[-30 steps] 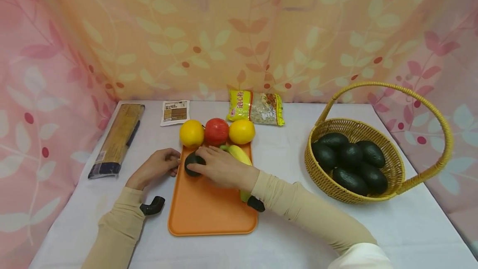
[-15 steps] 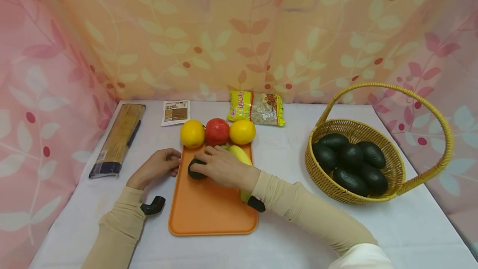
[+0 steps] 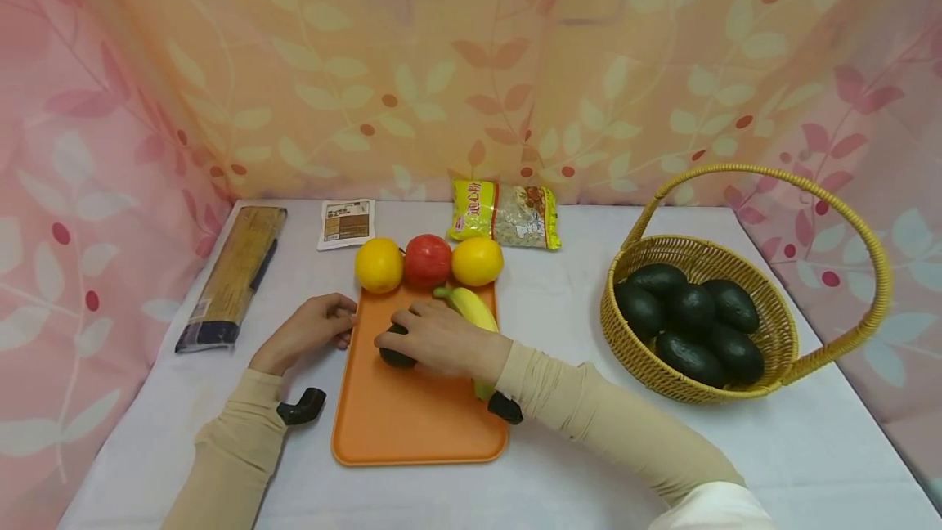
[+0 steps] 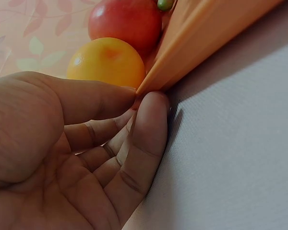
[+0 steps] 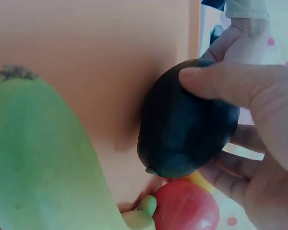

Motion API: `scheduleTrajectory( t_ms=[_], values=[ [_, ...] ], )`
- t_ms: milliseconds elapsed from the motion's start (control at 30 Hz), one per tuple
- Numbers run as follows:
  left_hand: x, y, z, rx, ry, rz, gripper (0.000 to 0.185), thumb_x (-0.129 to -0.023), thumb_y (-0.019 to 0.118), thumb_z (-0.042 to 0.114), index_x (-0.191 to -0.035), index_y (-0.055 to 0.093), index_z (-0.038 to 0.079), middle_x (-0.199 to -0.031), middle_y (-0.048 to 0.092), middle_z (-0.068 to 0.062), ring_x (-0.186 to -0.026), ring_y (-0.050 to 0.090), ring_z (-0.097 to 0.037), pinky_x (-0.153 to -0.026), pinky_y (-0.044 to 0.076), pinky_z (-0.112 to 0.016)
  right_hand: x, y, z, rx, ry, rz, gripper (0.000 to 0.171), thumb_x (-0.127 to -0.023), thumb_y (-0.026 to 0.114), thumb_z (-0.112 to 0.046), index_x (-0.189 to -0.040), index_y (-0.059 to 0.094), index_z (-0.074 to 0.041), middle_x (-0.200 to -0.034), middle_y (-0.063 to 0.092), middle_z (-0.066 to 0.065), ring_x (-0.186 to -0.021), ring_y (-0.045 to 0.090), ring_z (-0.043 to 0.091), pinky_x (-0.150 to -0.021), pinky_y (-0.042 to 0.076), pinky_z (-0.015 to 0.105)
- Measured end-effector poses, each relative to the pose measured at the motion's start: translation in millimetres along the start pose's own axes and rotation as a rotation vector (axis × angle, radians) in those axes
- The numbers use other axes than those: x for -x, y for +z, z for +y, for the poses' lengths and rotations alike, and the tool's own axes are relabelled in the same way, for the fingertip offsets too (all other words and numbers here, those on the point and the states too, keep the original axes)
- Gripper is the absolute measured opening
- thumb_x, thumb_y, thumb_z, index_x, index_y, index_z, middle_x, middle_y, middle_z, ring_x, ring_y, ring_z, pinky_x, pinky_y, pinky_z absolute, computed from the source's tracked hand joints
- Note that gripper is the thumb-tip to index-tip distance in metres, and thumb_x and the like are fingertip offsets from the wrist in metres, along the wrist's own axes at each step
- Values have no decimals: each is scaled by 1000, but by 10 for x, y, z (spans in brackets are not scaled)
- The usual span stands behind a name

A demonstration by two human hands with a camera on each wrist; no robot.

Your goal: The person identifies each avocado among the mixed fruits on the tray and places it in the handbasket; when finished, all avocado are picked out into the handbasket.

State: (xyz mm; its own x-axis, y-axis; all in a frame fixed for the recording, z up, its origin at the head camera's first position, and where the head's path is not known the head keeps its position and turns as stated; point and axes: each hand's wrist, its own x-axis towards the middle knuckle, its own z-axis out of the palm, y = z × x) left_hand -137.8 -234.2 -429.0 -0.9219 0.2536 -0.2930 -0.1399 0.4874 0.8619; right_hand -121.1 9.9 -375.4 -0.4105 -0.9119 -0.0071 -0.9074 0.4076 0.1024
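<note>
My right hand [image 3: 437,338] grips a dark avocado [image 5: 187,124], thumb on one side and fingers round the other. It is over the left part of an orange tray [image 3: 415,432]. My left hand [image 3: 316,330] pinches the tray's left rim between thumb and finger, as the left wrist view shows [image 4: 86,134]. A yellow-green banana [image 3: 473,307] lies along the tray's right side, partly hidden under my right forearm. At the tray's far end sit a yellow fruit [image 3: 379,265], a red fruit [image 3: 428,261] and another yellow fruit [image 3: 477,260] in a row.
A wicker basket [image 3: 614,325] with a tall handle holds several avocados [image 3: 692,307] at the right. Along the back lie a pasta bag [image 3: 504,213] and a small white packet [image 3: 346,224]. A long pack of noodles [image 3: 234,272] lies at the left.
My right hand has moved toward the tray's near side and slightly right, with the avocado in it. My left hand has stayed at the tray's rim.
</note>
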Motion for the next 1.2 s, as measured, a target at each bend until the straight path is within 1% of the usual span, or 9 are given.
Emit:
scheduleTrajectory(
  t_ms=[167,300,433,533,633,800,900,1067,1200],
  values=[
    [-11,2,3,-10,-29,0,31,-91,51,8,-117,47,-9,-87,60,-14,-68,59,-17,-64,53,-31,53,-87,29,-57,18,42,59,-79,69,-37,-132,44,-30,-116,51,4,-96,46,18,-82,42,29],
    [-8,-12,2,-15,-20,-1,31,-92,51,9,-117,48,-9,-87,60,-14,-69,59,-18,-64,53,-31,225,-288,129,-149,66,195,59,-78,66,-36,-133,45,-29,-114,48,5,-93,46,17,-78,43,27],
    [-1,-33,-15,-10,5,-8,32,-92,52,10,-117,48,-9,-87,61,-15,-69,60,-20,-64,53,-32,520,-538,311,-203,136,399,55,-77,65,-30,-129,49,-23,-116,47,8,-95,47,18,-78,46,29],
    [1,-37,-28,-9,6,-10,33,-92,52,10,-118,47,-9,-87,61,-15,-69,60,-20,-65,53,-31,812,-692,461,-221,238,489,57,-76,67,-28,-129,49,-20,-121,46,9,-101,47,20,-79,48,34],
    [-1,-31,-26,-9,-2,-7,32,-92,52,11,-118,48,-9,-88,61,-15,-69,60,-19,-65,52,-31,1161,-789,611,-206,356,550,60,-74,70,-28,-129,48,-17,-123,47,10,-103,49,23,-80,48,38],
    [-16,-13,-17,-4,-11,-3,31,-92,52,10,-117,48,-8,-88,59,-15,-68,59,-18,-65,52,-31,1776,-759,851,-154,551,600,66,-72,75,-24,-130,46,-13,-123,48,13,-98,53,28,-78,47,46],
    [-21,-10,-15,5,-18,-2,31,-92,51,9,-117,48,-8,-89,59,-15,-68,59,-18,-65,52,-31,2041,-658,967,-135,664,601,67,-72,76,-19,-132,46,-14,-123,47,16,-96,53,32,-76,46,50],
    [-15,-18,-13,4,-25,7,31,-91,50,7,-117,47,-9,-89,60,-16,-68,59,-18,-64,53,-31,2225,-454,1071,-119,786,592,64,-73,75,-18,-130,47,-13,-122,47,20,-98,52,37,-73,45,55],
    [-11,-18,-7,3,-31,2,31,-92,50,8,-118,47,-9,-90,60,-16,-68,59,-18,-65,53,-31,2260,-323,1093,-114,831,552,62,-74,75,-16,-128,46,-9,-119,47,22,-94,54,39,-66,46,55]
  ],
)
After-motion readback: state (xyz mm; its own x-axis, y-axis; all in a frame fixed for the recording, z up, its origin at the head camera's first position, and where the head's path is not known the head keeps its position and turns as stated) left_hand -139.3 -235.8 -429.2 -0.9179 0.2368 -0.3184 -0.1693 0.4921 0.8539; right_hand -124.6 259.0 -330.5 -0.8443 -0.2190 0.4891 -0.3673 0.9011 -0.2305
